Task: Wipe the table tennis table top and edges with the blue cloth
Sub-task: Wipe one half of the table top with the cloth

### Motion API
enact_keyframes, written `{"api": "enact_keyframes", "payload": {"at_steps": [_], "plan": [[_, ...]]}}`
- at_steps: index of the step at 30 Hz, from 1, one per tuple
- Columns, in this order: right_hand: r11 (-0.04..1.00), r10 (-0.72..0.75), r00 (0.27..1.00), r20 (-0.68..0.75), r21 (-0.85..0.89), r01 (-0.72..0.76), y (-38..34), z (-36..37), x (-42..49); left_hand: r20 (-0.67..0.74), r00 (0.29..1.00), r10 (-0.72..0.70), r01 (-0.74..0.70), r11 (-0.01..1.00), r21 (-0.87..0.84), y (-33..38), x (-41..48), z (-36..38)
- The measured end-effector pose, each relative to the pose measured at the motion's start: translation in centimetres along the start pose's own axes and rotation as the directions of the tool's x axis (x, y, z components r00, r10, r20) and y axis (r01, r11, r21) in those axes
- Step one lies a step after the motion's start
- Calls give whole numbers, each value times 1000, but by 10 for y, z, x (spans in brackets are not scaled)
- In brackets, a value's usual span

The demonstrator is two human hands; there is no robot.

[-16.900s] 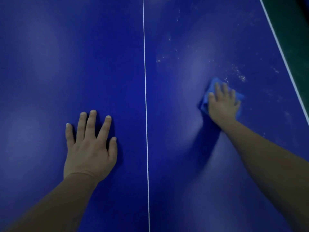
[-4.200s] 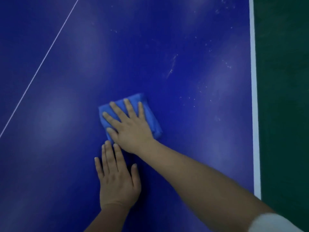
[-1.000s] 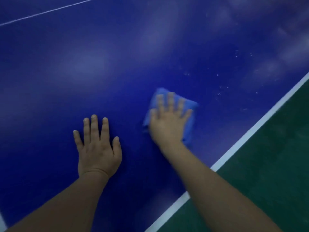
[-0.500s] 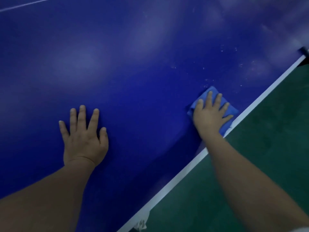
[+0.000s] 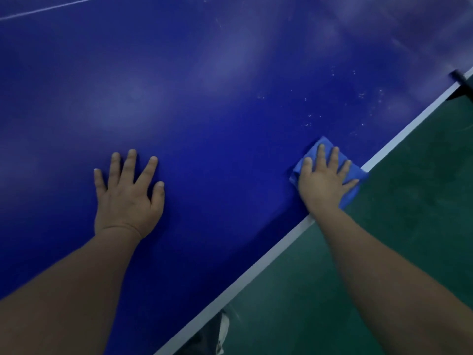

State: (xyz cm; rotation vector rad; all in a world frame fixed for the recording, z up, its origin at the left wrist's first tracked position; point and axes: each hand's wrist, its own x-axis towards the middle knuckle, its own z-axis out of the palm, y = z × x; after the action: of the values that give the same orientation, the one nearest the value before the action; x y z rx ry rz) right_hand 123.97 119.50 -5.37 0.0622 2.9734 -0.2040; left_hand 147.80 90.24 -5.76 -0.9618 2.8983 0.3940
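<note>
blue cloth (image 5: 351,194): mostly under right hand (image 5: 323,184) | dark fitting (image 5: 462,82): blurred, cropped

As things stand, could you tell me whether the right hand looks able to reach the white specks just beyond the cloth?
Probably yes. The right hand presses the blue cloth at the white table edge, and the specks lie just ahead of the cloth on bare tabletop, with nothing between.

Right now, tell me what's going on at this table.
A person is wiping a blue table tennis table. The right hand presses flat on a folded blue cloth at the table's white edge line, and the cloth partly overlaps that edge. The left hand rests flat on the table top, fingers spread. White specks lie on the surface just beyond the cloth.
</note>
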Motion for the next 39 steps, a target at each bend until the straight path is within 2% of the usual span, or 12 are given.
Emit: {"api": "enact_keyframes", "payload": {"at_steps": [3, 6, 8, 10, 13, 17, 20, 25, 30, 34, 37, 39], "plan": [[963, -261, 965, 9, -65, 261, -46, 23, -63, 1, 1000, 3, -3, 1000, 10, 1, 1, -1], [639, -760, 644, 90, -74, 765, -51, 40, -136, 0, 1000, -16, 16, 1000, 15, 2, 1, 0], [477, -864, 482, 147, -69, 876, -26, 35, -123, 6, 1000, -9, 9, 1000, 28, 2, 1, 1], [564, -809, 574, 126, -106, 819, -6, 22, -72, 6, 1000, -10, 10, 999, 34, 3, 2, 1], [867, -451, 881, 141, -165, 470, 16, -6, 16, 16, 999, -35, 35, 999, 19, 3, 3, -2], [993, -100, 994, 48, -53, 103, 11, -11, 44, 24, 999, -46, 46, 999, 27, 3, 2, -2], [953, -274, 960, 54, -116, 278, -33, 12, 3, 49, 998, -49, 47, 998, 44, 4, 3, -4], [645, -746, 650, 149, -87, 760, -72, 19, 12, 57, 996, -75, 73, 996, 43, 13, 2, -11], [964, -241, 969, 47, -104, 245, 16, -21, 144, -16, 997, -79, 79, 997, -9, 62, 16, -10], [999, 35, 999, 15, -5, -35, 31, -34, 153, -35, 994, -100, 98, 993, -59, 129, 35, 3], [919, -387, 920, 53, -56, 390, -7, -12, 94, -15, 971, -240, 237, 966, -107, 170, 44, 18], [617, -771, 624, 128, -92, 781, -3, 2, 55, -9, 941, -337, 335, 937, -95, 185, 45, 28]]}}
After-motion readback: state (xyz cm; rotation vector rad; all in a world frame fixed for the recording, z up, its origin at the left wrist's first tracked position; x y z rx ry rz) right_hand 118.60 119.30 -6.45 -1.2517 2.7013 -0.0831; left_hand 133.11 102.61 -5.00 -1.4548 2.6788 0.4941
